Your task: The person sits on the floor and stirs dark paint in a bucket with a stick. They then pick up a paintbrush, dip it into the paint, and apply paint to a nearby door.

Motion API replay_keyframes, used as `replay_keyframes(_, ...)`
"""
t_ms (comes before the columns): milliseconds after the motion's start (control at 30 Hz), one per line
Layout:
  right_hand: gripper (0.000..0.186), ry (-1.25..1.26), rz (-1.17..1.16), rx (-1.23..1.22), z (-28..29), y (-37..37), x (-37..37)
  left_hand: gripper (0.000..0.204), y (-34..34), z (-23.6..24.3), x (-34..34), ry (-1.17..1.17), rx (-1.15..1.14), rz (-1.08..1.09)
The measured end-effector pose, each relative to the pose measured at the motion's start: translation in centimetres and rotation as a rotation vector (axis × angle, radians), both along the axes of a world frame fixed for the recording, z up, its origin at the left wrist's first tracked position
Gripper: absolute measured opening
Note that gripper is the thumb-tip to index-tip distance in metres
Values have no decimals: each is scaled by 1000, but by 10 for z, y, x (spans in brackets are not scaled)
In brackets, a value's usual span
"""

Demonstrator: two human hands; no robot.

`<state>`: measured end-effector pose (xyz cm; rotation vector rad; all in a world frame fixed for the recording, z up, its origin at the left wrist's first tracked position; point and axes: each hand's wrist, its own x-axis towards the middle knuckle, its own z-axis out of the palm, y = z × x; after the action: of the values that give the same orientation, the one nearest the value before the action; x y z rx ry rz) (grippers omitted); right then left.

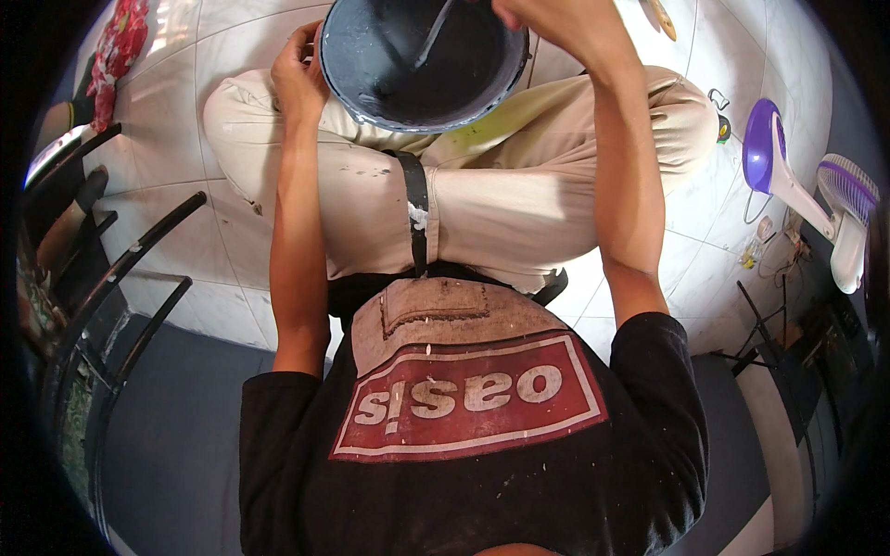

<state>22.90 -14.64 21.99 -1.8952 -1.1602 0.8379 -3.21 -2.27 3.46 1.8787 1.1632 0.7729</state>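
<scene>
A round bucket (336,57) with a dark blue-grey inside and paint-smeared rim is at the top, in front of my crossed legs. My left hand (298,67) grips its left side, fingers curled against the wall by the rim. A thin, grey-coated stick (434,39) slants down into the bucket, its tip near the middle. Over the far right rim, my right hand (547,20) is bent with fingers curled, partly cut off by the upper edge. The stick's upper end runs out of view beside that hand, so the grip itself is hidden.
White tiles (232,222) cover the floor around my legs. A purple and white fan (848,199) lies at right, near cables. Black metal bars (139,250) and another person's arm (69,218) are at left, below a red cloth (116,56). A wooden-handled tool (662,18) lies at upper right.
</scene>
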Motion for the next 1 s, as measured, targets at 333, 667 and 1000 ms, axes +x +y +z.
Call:
replay_keyframes(333, 34, 38, 343, 169, -38, 1, -32, 34, 0, 3, 0, 22, 17, -29)
replay_keyframes(667, 28, -151, 188, 360, -35, 1, -27, 34, 0, 4, -1, 7, 0, -46)
replay_keyframes(1000, 29, -44, 355, 229, -25, -5, -25, 29, -2, 7, 1, 26, 9, -36)
